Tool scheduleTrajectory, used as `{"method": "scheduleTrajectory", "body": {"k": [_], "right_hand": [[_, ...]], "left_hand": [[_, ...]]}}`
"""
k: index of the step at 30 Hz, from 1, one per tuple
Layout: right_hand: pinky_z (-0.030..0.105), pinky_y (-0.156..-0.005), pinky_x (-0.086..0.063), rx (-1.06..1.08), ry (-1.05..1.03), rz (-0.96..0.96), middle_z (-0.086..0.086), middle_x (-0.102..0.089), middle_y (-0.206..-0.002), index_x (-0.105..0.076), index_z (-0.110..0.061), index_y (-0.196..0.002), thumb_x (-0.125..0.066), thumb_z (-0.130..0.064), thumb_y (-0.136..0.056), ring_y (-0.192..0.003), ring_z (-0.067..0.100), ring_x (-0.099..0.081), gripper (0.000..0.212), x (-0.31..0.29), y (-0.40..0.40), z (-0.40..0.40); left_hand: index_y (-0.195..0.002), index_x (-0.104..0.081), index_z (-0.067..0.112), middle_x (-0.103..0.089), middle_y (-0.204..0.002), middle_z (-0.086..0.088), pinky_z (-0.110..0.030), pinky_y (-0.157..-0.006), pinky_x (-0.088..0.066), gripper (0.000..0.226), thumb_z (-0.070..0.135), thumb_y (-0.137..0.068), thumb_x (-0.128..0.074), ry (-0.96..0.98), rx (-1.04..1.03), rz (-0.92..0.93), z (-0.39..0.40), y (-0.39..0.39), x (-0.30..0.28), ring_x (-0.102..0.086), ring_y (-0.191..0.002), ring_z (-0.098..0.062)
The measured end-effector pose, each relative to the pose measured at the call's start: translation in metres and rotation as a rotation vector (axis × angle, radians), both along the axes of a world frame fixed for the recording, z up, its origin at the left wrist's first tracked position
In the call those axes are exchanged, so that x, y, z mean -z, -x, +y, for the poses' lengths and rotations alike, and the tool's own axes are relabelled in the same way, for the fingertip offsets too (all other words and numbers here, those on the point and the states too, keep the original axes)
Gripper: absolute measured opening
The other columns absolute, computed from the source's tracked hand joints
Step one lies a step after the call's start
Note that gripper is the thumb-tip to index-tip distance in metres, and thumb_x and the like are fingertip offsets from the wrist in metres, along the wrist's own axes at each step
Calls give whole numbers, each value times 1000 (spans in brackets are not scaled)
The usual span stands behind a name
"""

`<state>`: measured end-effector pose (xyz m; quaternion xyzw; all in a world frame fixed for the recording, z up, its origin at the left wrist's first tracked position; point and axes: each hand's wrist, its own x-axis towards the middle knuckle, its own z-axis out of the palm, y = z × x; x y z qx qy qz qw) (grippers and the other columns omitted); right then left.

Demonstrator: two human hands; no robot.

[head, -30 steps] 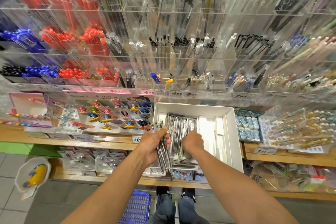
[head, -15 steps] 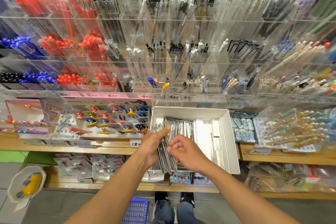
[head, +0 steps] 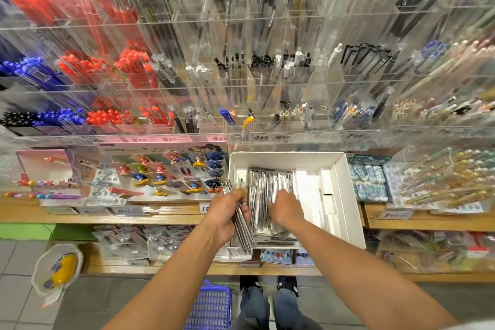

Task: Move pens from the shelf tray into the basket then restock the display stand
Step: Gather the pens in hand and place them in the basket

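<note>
L hand (head: pixel 227 211) fingers curled round a pen bundle (head: pixel 242 225) at white tray (head: pixel 345 195) left edge. R hand (head: pixel 285 209) in tray, fingertips on packed pens (head: pixel 263 190), grip unclear. Blue basket (head: pixel 211 305) below tray. Price tag "7.00" (head: pixel 393 214) right of tray.

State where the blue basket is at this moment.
In the head view the blue basket sits on the floor at the bottom centre, just left of the person's shoes and below the left hand, which grips a bundle of pens.

left hand (head: pixel 227 213) around pens (head: pixel 242 225) over tray (head: pixel 345 195)
</note>
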<state>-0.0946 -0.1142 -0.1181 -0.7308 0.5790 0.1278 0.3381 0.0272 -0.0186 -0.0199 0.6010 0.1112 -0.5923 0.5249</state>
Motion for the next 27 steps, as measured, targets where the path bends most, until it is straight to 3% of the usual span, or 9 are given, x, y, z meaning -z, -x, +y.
{"method": "scheduleTrajectory", "body": {"k": [3,7,9,15,18,20,22,25,27], "right_hand": [[25,-60,-43,60,60,-9,6,-65,-99,-51,-5,-118,-59,-19,-94,-76,17,-61,29,5,-4,4],[23,-44,-44,19,29,0,0,-62,-70,-62,-8,-88,-62,-14,-90,-57,11,-59,7,4,-9,6],[22,-40,-39,-8,48,19,0,-61,-66,-59,-12,-71,-63,-13,-89,-54,11,-58,19,2,-11,5],[21,-42,-36,30,39,32,-1,-60,-70,-54,-14,-68,-57,-12,-93,-54,9,-53,25,-14,-7,-3],[18,-52,-41,10,-14,-92,6,-67,-97,-60,-9,-102,-53,-20,-98,-60,8,-52,14,-34,4,-7],[12,-48,-39,-32,-104,-288,5,-69,-99,-52,-9,-130,-53,-25,-99,-56,4,-53,36,-52,11,1],[7,-48,-41,-66,-194,-473,-5,-67,-88,-49,-15,-135,-58,-29,-96,-54,0,-57,42,-71,18,13],[11,-54,-46,-106,-300,-599,-7,-67,-83,-52,-26,-123,-66,-33,-91,-59,-2,-63,36,-88,22,29],[14,-56,-48,-72,-338,-644,-5,-69,-85,-53,-27,-111,-69,-32,-89,-59,-1,-64,27,-90,21,35]], "left_hand": [[-86,-60,6,-54,-55,-1,-26,-43,-48,11,11,-96,-59,-29,6,-19,0,0,0,-52,-45,-12],[-89,-62,5,-56,-56,-1,-26,-44,-48,8,10,-95,-59,-30,3,-27,-1,3,1,-52,-45,-12],[-89,-61,5,-55,-57,-1,-26,-44,-48,7,9,-95,-59,-27,7,-29,-2,3,1,-52,-46,-12],[-91,-62,6,-57,-58,-2,-26,-44,-48,6,10,-95,-60,-27,6,-25,-4,4,3,-52,-47,-13],[-97,-63,4,-56,-58,-1,-26,-44,-49,7,10,-94,-62,-27,2,-24,-4,5,3,-52,-47,-12],[-108,-64,0,-57,-60,-1,-26,-44,-49,19,11,-92,-65,-27,-4,-25,-5,6,3,-52,-48,-12],[-127,-56,-3,-61,-72,-6,-28,-46,-49,43,11,-89,-69,-23,6,-30,-6,6,0,-52,-52,-13],[-148,-34,0,-59,-131,-24,-35,-55,-55,79,12,-81,-76,9,25,-66,-8,5,0,-60,-77,-22],[-149,-34,1,-44,-147,-25,-52,-85,-56,86,15,-77,-79,-34,71,-133,-8,4,4,-58,-116,-39]]}}
